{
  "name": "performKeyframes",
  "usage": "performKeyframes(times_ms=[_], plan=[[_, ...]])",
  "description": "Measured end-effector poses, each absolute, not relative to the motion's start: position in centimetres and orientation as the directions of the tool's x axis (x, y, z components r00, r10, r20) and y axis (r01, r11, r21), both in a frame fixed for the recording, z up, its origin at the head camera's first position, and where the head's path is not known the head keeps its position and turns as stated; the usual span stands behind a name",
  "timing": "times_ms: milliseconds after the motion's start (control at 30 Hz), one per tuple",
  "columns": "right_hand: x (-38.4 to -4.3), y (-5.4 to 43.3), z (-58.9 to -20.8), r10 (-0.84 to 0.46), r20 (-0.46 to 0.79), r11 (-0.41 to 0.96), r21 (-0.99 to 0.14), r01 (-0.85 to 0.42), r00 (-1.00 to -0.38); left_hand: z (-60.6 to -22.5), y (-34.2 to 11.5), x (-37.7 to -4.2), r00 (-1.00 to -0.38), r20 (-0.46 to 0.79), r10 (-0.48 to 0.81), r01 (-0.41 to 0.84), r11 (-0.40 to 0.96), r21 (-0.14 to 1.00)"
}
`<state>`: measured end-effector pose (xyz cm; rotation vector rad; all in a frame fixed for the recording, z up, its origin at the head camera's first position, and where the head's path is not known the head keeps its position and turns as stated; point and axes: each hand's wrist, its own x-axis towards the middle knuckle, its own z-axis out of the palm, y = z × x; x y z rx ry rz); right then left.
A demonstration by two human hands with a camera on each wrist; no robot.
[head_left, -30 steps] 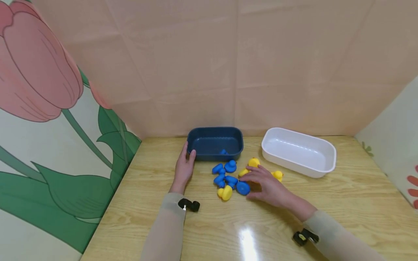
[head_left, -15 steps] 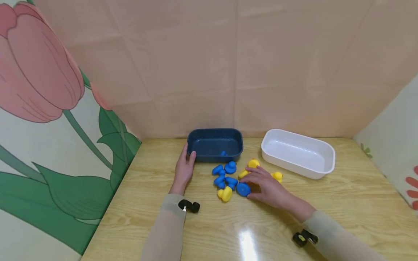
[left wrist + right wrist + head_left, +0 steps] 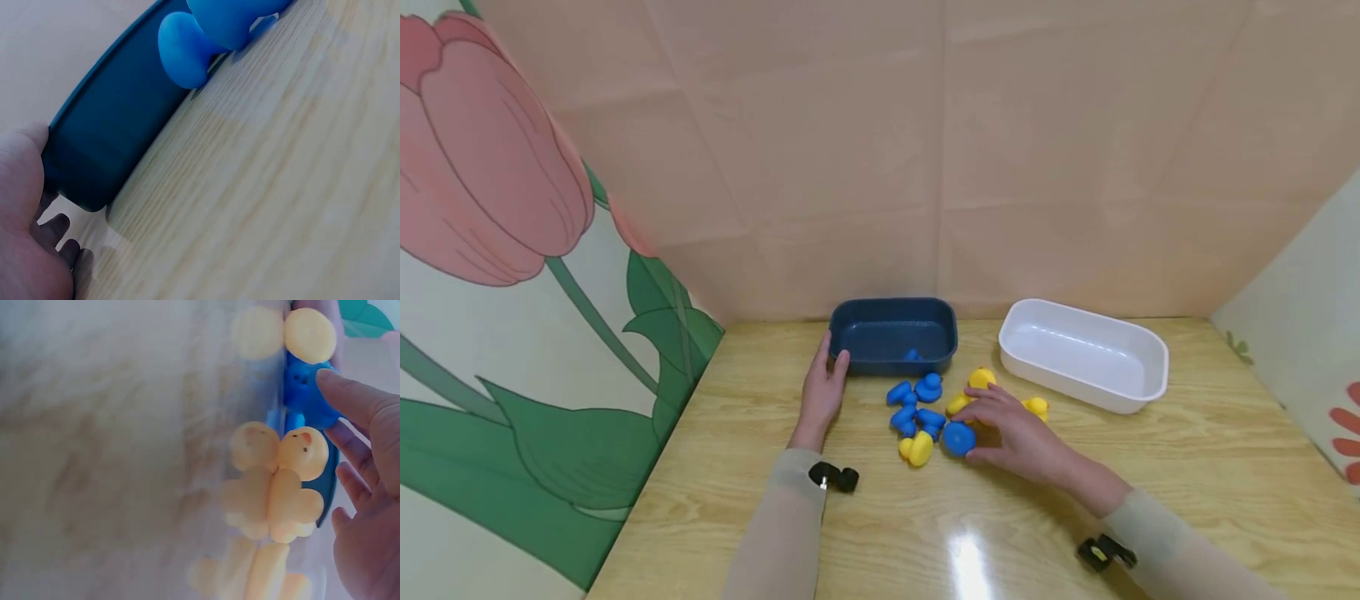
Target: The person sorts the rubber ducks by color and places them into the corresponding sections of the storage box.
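My left hand holds the left end of a dark blue tray, thumb at the front corner and fingers along the side. In the left wrist view the tray's outer wall meets the thumb. My right hand pinches a blue toy duck between thumb and index finger, its flat round base facing up. The right wrist view shows the thumb against this duck. Several other blue ducks lie in front of the tray. A yellow duck is nearest me; another sits beyond my right fingers.
A small blue duck is inside the dark tray. To the right stands a white tray. One more yellow duck lies behind the right hand. A draped wall closes off the wooden table's back edge.
The blue duck at my right fingertips has tipped slightly, showing more of its base. My left hand stays on the dark tray. The head view has shifted a little.
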<state>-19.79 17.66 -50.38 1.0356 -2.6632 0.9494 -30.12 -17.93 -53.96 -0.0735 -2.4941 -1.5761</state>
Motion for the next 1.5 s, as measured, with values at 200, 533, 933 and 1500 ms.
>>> performKeyframes(times_ms=[200,533,933,1500], plan=[[-19.9,17.4,-48.6,-0.488,0.362,0.587,-0.537,-0.606,-0.794,-53.9,-18.1,-30.1,-0.98,0.184,-0.069,0.138,0.43,0.892],[-21.6,16.6,-46.3,-0.35,0.389,0.589,-0.616,-0.523,-0.852,-54.0,-18.0,-29.9,-0.981,0.184,-0.069,0.139,0.422,0.896],[-24.8,15.2,-44.5,-0.234,0.365,0.626,-0.653,-0.427,-0.901,-54.4,-17.9,-29.9,-0.979,0.186,-0.082,0.136,0.415,0.9],[-29.2,13.6,-43.8,-0.166,0.293,0.65,-0.685,-0.328,-0.942,-54.4,-18.0,-30.0,-0.975,0.21,-0.075,0.16,0.422,0.892]])
